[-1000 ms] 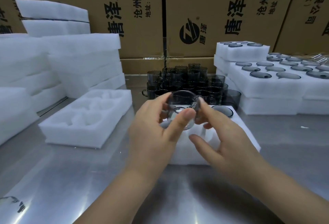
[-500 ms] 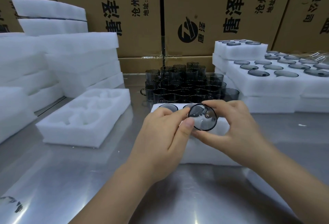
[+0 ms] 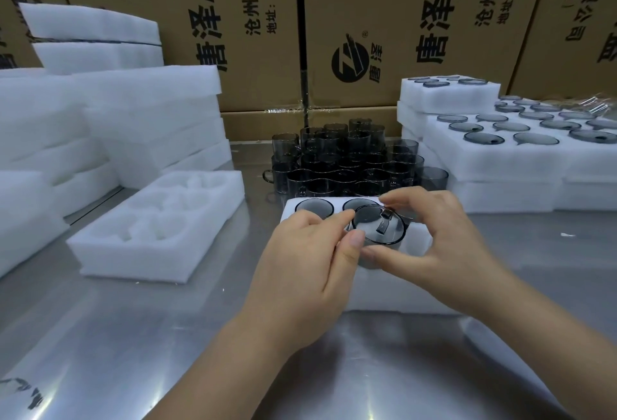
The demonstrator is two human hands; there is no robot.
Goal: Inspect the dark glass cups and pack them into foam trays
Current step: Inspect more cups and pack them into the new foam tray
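This looks like a packing station in a glassware factory or warehouse, though little beyond the bench (image 3: 133,336) shows. Printed brown shipping cartons (image 3: 384,2) wall off the back of its steel top. Stacks of white foam trays (image 3: 150,102) stand at the left, filled trays (image 3: 500,165) at the right, and a crowd of identical dark glass cups (image 3: 340,165) between.

The left hand (image 3: 300,276) and right hand (image 3: 447,246) hide much of the foam tray (image 3: 289,211) and the base of the cup (image 3: 372,224)

Left hand (image 3: 300,272), right hand (image 3: 447,246) — both pinching
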